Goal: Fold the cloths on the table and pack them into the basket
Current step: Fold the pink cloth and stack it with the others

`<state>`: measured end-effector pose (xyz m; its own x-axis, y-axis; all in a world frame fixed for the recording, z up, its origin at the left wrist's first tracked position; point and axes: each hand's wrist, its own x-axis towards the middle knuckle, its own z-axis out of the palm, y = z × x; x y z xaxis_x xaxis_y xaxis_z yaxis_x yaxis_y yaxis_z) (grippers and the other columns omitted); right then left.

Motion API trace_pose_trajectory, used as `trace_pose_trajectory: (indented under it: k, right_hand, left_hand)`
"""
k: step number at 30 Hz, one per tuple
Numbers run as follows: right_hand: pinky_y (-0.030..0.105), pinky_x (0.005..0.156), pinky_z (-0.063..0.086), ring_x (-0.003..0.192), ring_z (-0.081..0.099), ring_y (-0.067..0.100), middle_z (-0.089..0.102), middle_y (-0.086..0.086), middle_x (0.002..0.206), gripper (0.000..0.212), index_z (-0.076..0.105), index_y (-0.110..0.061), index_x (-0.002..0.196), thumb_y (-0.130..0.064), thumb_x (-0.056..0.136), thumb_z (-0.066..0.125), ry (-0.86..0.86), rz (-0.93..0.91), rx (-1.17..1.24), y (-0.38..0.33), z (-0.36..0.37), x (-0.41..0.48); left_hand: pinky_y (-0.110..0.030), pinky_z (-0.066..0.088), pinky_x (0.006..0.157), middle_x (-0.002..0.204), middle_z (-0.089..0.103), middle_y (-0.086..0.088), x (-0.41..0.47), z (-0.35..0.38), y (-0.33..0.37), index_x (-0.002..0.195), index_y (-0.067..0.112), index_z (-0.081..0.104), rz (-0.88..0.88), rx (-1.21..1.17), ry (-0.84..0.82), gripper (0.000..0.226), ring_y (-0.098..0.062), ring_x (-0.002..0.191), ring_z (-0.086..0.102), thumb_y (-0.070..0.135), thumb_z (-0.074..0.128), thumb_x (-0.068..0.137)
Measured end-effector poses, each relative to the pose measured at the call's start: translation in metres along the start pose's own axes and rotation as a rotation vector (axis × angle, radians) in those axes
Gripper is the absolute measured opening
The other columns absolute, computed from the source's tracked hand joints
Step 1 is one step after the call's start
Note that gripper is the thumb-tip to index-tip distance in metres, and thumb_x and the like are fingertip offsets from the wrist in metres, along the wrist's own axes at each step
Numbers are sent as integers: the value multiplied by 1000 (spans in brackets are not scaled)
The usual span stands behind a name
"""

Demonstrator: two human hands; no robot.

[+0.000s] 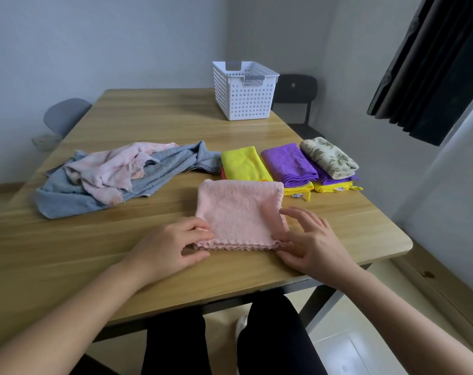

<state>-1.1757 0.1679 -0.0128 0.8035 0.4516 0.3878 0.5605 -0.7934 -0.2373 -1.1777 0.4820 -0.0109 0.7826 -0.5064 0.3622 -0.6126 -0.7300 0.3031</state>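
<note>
Pink cloth (pixel 240 215) between left hand (pixel 172 246) and right hand (pixel 312 246)

Wooden counter (pixel 154 123), white basket (pixel 246 96) at the far edge, rumpled blue towel (pixel 67 196) left, pink cloth (pixel 238 215) flat up front, yellow cloth (pixel 243 163) just behind, folded stacks (pixel 289 163) right.
</note>
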Motion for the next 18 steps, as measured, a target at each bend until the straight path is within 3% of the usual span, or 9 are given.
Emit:
trace_pose_trajectory:
  k: [3,6,8,10,12,16,18]
  right_hand:
    - [34,96,31,128,40,16,49,-1,136,32,74,-30,92,-49,87,48,94,27,41,-7,-15,8]
    - [28,100,32,129,42,21,43,6,144,33,67,-14,115,-31,96,46,94,106,97,-25,-17,42]
    - [34,114,23,141,28,29,29,15,153,45,49,-2,134,-26,99,35,-66,133,95,-37,3,63]
    - [45,119,7,146,2,33,8,21,157,80,22,4,146,-53,92,4,-169,135,-1,-40,28,72]
    - [40,118,-10,142,-19,27,-9,19,157,114,2,0,150,-75,69,-26,-224,160,-101,-33,43,68]
    - [39,116,-9,144,-17,30,-15,18,156,130,-5,-4,150,-80,50,-36,-311,193,-102,-37,44,54]
    - [40,116,-8,145,-14,31,-13,20,157,133,-3,-4,150,-80,47,-39,-333,222,-111,-42,43,49]
  left_hand:
    - [-20,44,81,109,64,13,10,-10,1,108,21,69,33,50,114,34,-7,99,53,38,47,89]
    - [-30,40,99,120,62,-1,42,-10,13,118,10,63,-61,68,207,41,-18,114,52,27,36,92]
    - [-33,20,115,148,38,-9,63,5,22,140,6,42,-170,130,89,54,-25,138,31,30,27,94]
    - [-34,-2,116,157,-1,-13,71,27,24,149,2,8,-244,239,-55,71,-28,146,1,44,12,92]
    - [-35,-7,117,154,-19,-14,66,39,19,147,1,-11,-329,251,-168,73,-26,145,-15,47,16,97]
    - [-35,-4,118,154,-25,-14,55,36,20,146,3,-18,-403,233,-319,77,-21,142,-23,48,23,99]
    - [-35,-3,119,155,-22,-15,51,35,24,147,2,-13,-388,266,-367,86,-22,143,-21,62,11,90]
